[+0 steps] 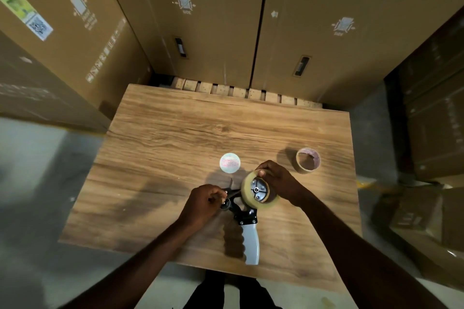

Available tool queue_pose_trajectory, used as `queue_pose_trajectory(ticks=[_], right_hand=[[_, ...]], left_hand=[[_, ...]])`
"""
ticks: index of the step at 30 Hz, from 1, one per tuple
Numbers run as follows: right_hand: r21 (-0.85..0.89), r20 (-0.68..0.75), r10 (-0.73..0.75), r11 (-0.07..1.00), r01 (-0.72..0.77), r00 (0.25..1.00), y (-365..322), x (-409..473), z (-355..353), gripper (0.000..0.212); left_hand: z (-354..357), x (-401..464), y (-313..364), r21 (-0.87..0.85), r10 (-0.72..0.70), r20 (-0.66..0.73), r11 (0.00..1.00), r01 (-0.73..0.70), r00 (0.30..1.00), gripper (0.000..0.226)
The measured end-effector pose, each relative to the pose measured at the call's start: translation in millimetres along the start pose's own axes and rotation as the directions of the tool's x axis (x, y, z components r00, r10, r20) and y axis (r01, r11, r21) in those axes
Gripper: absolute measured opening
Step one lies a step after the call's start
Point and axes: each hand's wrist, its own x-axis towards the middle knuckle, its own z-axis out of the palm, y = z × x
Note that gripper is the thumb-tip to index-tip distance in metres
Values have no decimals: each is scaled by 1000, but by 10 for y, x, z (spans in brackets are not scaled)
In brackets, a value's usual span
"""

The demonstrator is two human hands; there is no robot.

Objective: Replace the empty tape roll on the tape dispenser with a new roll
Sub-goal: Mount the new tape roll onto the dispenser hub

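A tape dispenser (247,218) with a grey handle and a black metal frame lies on the wooden table (175,138). A full roll of clear tape (248,183) sits on its hub. My right hand (276,178) rests on top of that roll, thumb on its rim. My left hand (204,204) pinches the black front end of the dispenser, where a strip of tape runs from the roll. An empty cardboard core (308,160) stands to the right on the table.
A round white label or disc (229,163) lies just beyond the dispenser. Tall cardboard boxes (313,32) stand behind and at both sides of the table. A pallet edge (241,91) shows at the table's far edge.
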Motion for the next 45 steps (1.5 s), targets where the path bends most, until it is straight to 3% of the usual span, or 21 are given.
queue_pose_trajectory(ticks=[8, 13, 22, 24, 27, 30, 36, 45], right_hand=[[35, -120, 56, 998, -52, 991, 78, -3, 161, 20], [55, -190, 110, 993, -102, 976, 108, -87, 216, 24], [5, -205, 105, 994, -107, 973, 144, -138, 216, 19], [11, -194, 105, 994, -105, 975, 103, -140, 201, 17], [-12, -160, 94, 995, -97, 983, 91, -137, 185, 17], [-9, -153, 83, 996, -85, 985, 79, -146, 177, 16], [82, -153, 113, 991, -102, 982, 51, -140, 179, 14], [173, -137, 135, 979, -111, 981, 40, -66, 231, 22]], left_hand=[[-55, -101, -101, -25, 0, 35, 1000, 1, 999, 19], [-79, -129, -87, -179, -146, 51, 972, 153, 988, 10], [-58, -221, 17, -503, -331, 200, 773, 387, 922, 13], [-77, -241, 53, -532, -398, 278, 694, 485, 874, 35], [-113, -212, -39, -593, -453, 460, 484, 643, 764, 94], [-132, -216, -149, -658, -402, 533, 356, 663, 745, 123], [-161, -279, -289, -694, -297, 604, 261, 671, 740, 146], [-38, -447, -431, -728, -209, 641, 138, 672, 738, 148]])
